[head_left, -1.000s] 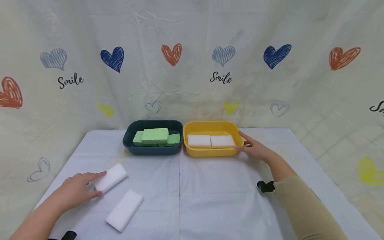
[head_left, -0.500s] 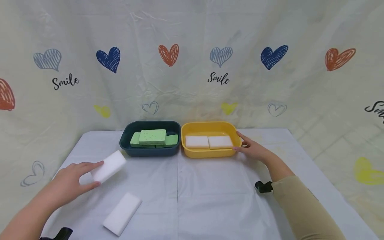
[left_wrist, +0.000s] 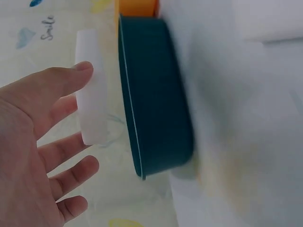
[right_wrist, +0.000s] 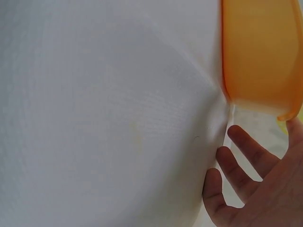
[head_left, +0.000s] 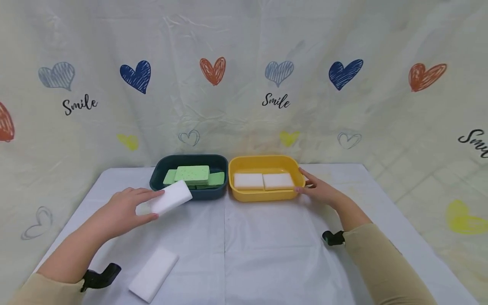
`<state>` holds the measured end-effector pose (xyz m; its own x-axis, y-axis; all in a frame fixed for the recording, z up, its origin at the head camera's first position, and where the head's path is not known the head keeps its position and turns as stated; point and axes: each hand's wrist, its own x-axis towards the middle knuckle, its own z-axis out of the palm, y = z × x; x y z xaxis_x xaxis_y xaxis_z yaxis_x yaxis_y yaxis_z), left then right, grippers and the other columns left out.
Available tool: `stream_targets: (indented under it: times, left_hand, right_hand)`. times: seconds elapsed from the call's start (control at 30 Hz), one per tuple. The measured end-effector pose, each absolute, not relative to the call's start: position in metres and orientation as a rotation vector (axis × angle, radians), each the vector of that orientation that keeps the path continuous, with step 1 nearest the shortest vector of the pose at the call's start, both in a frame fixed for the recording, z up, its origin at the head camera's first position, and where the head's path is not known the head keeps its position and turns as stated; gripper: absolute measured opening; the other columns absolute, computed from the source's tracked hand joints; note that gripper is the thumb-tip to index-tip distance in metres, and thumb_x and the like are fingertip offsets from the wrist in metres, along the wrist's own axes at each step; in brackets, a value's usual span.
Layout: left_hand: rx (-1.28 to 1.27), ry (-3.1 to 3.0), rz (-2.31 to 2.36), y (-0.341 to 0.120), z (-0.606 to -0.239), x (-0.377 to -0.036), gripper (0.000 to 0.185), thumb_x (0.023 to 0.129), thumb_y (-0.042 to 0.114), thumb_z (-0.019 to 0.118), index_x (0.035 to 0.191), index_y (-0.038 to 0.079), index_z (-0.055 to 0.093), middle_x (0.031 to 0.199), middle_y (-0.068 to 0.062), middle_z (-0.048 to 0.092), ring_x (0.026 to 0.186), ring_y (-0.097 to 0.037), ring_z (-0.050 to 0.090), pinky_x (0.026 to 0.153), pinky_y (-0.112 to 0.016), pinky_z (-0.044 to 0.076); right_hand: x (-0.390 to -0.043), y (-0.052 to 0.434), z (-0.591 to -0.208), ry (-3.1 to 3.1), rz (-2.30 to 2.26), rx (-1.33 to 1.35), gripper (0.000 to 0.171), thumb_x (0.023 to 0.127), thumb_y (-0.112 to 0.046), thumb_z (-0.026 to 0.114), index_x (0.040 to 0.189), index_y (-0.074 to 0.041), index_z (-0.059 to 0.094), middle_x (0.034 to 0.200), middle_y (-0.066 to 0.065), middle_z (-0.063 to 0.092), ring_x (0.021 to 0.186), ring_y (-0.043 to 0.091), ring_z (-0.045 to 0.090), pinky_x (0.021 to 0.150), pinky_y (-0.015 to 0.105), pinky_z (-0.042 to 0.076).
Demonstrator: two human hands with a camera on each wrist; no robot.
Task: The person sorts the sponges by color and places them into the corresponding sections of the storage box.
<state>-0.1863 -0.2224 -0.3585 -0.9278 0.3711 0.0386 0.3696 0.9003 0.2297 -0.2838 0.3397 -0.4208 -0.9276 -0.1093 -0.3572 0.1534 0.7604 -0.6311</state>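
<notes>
White tablecloth (head_left: 244,237) — left hand (head_left: 122,209) grips rectangular foam sponge (head_left: 169,199) — beside dark tub (head_left: 207,192)

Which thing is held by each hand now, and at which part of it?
The left hand holds a white sponge at its near end, thumb below, fingers above. The right hand holds nothing; it touches the yellow tray at its right rim.

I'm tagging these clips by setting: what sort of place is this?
Probably a staged recording setup, not a lived-in room: a table under a plain white cloth, a heart-printed "Smile" backdrop hung behind, and sponges sorted into a dark green tub and a yellow tub.
</notes>
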Motion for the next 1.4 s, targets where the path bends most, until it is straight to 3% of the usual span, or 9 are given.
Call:
stream_targets:
  times: [0.47, 0.63, 0.87, 1.13, 1.4]
  left_hand:
    - [0.785, 2.944, 0.383, -0.121, -0.356, -0.251, 0.063, 0.089, 0.046, 0.072, 0.147, 0.032, 0.05, 0.142, -0.006, 0.055, 0.132, -0.035, 0.044, 0.106, -0.059, 0.038]
    - [0.826, 2.891, 0.433, -0.082, -0.363, -0.271, 0.062, 0.09, 0.048, 0.071, 0.146, 0.036, 0.049, 0.144, 0.0, 0.053, 0.129, -0.027, 0.045, 0.104, -0.051, 0.043]
    - [0.893, 2.865, 0.427, -0.039, -0.371, -0.291, 0.061, 0.09, 0.051, 0.069, 0.146, 0.037, 0.05, 0.143, 0.001, 0.053, 0.121, -0.024, 0.045, 0.105, -0.045, 0.039]
    - [0.791, 2.792, 0.452, 0.009, -0.379, -0.316, 0.059, 0.09, 0.05, 0.068, 0.146, 0.041, 0.049, 0.148, 0.003, 0.05, 0.133, -0.025, 0.041, 0.113, -0.049, 0.03]
    - [0.788, 2.731, 0.476, 0.046, -0.391, -0.334, 0.058, 0.09, 0.044, 0.071, 0.144, 0.04, 0.051, 0.145, 0.001, 0.052, 0.13, -0.024, 0.046, 0.112, -0.045, 0.035]
  right_hand:
    - [-0.282, 0.34, -0.418, 2.597, -0.969, 0.023, 0.099, 0.086, -0.065, 0.064, 0.159, -0.04, 0.002, 0.15, 0.026, 0.034, 0.132, 0.044, 0.039, 0.107, 0.066, 0.032]
    - [-0.284, 0.34, -0.419, 2.596, -0.98, 0.018, 0.098, 0.087, -0.063, 0.064, 0.159, -0.04, 0.002, 0.151, 0.025, 0.034, 0.132, 0.044, 0.039, 0.107, 0.065, 0.032]
    - [-0.285, 0.342, -0.419, 2.606, -0.977, 0.027, 0.097, 0.087, -0.062, 0.066, 0.159, -0.041, 0.004, 0.149, 0.023, 0.036, 0.13, 0.042, 0.04, 0.107, 0.065, 0.034]
    - [-0.285, 0.345, -0.421, 2.591, -0.973, 0.055, 0.097, 0.086, -0.063, 0.065, 0.158, -0.043, 0.004, 0.15, 0.024, 0.035, 0.129, 0.043, 0.041, 0.105, 0.065, 0.035]
    - [-0.284, 0.343, -0.421, 2.582, -0.996, 0.047, 0.1, 0.082, -0.067, 0.067, 0.158, -0.044, 0.006, 0.151, 0.023, 0.036, 0.131, 0.042, 0.041, 0.107, 0.064, 0.034]
